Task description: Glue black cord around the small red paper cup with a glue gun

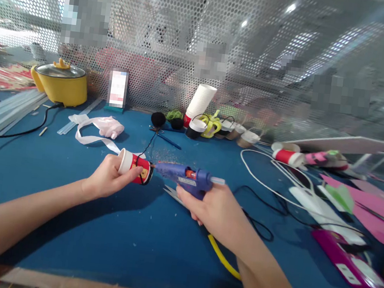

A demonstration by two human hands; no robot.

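The small red-and-white paper cup (135, 169) lies on its side above the blue counter (130, 248), gripped by the left hand (109, 178), whose fingers (131, 174) wrap its white rim end. The blue plastic glue gun (187, 178) is clasped in the right hand (215, 210), nozzle touching the cup's base. A black thread (147, 150) runs from the cup toward the black pompom (158, 119).

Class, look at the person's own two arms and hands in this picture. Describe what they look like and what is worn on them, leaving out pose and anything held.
Both arms are bare from the bottom edge of the picture up to the hands; no sleeves show. The left hand and right hand wear no gloves. No watch, bracelet or ring can be seen on either wrist or on the fingers that show. No markings or cables are on the arms.
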